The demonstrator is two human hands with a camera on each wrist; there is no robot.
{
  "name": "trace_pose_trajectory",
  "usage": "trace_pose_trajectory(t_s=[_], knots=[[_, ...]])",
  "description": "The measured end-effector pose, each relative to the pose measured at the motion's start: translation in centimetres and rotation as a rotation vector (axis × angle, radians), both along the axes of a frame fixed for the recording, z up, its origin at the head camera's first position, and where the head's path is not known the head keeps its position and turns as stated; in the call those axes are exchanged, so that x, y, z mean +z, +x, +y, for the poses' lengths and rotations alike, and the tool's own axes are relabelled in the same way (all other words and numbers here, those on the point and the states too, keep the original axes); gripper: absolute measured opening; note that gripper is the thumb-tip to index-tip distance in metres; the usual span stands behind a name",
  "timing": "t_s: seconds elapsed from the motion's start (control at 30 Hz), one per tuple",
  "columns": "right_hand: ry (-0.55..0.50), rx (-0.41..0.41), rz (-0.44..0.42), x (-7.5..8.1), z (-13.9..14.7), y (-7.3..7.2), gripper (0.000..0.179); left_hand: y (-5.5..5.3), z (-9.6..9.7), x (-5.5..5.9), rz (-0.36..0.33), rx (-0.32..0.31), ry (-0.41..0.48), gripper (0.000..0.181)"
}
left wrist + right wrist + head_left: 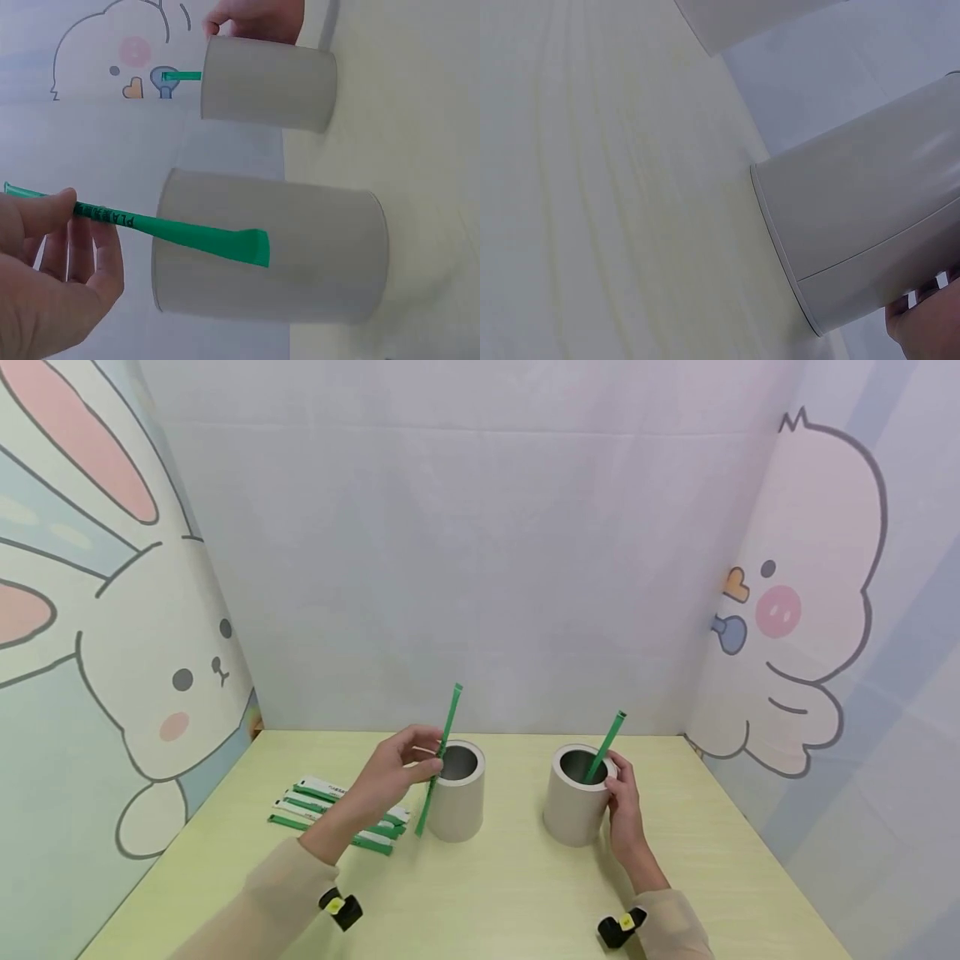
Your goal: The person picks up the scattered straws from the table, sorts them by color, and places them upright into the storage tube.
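My left hand point(393, 772) pinches a slim green stick packet point(187, 234) with dark lettering between thumb and fingers. The packet is tilted, its upper end above the rim of the left off-white canister point(461, 810), its lower end in front of the canister's side in the head view. Around the right side and rim of a second off-white canister point(573, 810) my right hand point(624, 802) holds on, thumb near the rim. Another green stick packet point(606, 745) leans inside that canister, its top sticking out. Both canisters stand upright with dark grey insides.
Several green and white stick packets point(322, 788) lie in a loose pile on the left of the pale yellow table point(480, 902), partly behind my left forearm. A plain pale backdrop point(480, 568) rises at the table's far edge, with cartoon-printed panels on both sides.
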State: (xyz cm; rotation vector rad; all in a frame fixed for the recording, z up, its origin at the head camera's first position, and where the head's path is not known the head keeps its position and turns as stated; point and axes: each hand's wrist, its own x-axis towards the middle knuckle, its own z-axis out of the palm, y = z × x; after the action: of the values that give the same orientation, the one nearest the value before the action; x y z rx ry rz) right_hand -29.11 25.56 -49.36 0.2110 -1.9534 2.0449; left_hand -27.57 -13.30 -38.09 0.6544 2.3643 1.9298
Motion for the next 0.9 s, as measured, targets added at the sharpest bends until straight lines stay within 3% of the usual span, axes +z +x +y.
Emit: trace_pose_trajectory(t_s=[0.27, 0.57, 0.9], knots=[[-0.003, 0.008, -0.014, 0.0, 0.0, 0.0, 0.056, -1.4, 4.9, 1.6, -0.022, 0.061, 0.148, 0.045], [0.0, -0.004, -0.017, 0.0, 0.0, 0.0, 0.056, -3.0, 9.5, 2.9, -0.074, 0.067, 0.352, 0.045], [0.002, 0.0, -0.013, 0.0, 0.0, 0.1, 0.056, -3.3, 14.2, 4.1, -0.035, 0.056, 0.492, 0.043]])
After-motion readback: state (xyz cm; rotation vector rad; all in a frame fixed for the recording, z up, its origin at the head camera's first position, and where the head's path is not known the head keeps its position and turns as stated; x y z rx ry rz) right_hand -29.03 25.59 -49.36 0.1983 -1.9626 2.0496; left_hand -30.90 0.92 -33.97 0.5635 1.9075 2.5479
